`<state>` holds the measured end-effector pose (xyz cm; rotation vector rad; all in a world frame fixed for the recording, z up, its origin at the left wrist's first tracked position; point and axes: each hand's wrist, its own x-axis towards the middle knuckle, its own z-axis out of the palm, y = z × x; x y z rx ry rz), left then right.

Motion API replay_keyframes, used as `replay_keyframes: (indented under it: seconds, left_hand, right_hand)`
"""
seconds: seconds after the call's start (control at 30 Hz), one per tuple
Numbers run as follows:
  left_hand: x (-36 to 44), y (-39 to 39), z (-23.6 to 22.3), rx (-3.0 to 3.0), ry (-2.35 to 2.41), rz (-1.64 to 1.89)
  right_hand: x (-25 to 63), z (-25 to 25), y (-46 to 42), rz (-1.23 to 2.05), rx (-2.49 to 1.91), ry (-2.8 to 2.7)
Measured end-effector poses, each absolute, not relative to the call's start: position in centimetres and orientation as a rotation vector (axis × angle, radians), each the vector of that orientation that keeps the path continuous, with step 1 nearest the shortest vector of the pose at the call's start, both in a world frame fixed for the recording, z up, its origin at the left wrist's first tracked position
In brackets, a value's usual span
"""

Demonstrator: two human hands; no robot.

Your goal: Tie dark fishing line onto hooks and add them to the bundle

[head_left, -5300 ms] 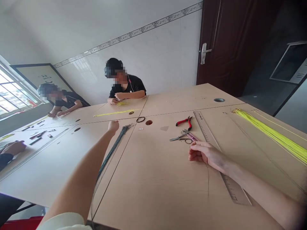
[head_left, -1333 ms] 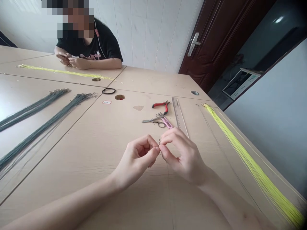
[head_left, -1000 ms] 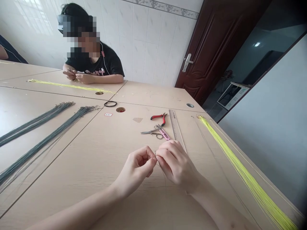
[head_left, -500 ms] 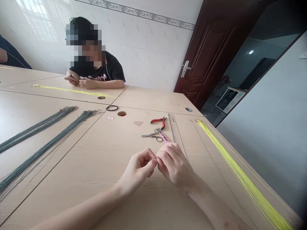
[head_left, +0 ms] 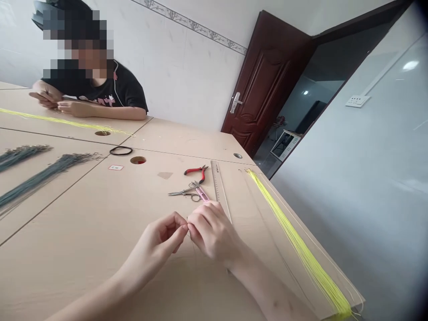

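Observation:
My left hand (head_left: 157, 236) and my right hand (head_left: 214, 234) meet at the fingertips, pinching a thin wire (head_left: 187, 220) on the wooden table (head_left: 100, 223). Its fine end shows just above the fingers, and the rest is hard to see. Just beyond my right hand lie a pink seam ripper (head_left: 201, 194) and steel scissors (head_left: 183, 191). Red-handled pliers (head_left: 195, 171) and a steel ruler (head_left: 216, 180) are further on. A long yellow wire bundle (head_left: 294, 240) lies to the right, and dark green wire bundles (head_left: 40, 174) lie to the left.
Across the table, a co-worker in a black shirt (head_left: 110, 96) handles something small over a yellow wire bundle (head_left: 60, 121). A black rubber band (head_left: 121, 150), a small label (head_left: 115, 167) and a table hole (head_left: 137, 160) lie ahead. A brown door (head_left: 264, 84) stands beyond.
The whole scene has shifted left and tilted as my head turned. My hands stay together on the wire, while in the oldest frame they were apart on the table.

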<state>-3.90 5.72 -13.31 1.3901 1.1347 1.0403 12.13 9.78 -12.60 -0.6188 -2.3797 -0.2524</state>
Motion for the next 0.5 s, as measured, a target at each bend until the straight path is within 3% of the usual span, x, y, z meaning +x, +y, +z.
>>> replay_keyframes:
  seconds: [0.37,0.5]
  left_hand:
    - [-3.8,5.4,-13.1,1.367,1.102,1.087]
    - [-3.8,5.6,-13.1,1.352,1.096,1.098]
  right_hand:
    - [12.7,-12.2,9.7,0.018,-0.621,-2.349]
    - [13.7,-12.2,11.1,0.136,-0.878,-2.202]
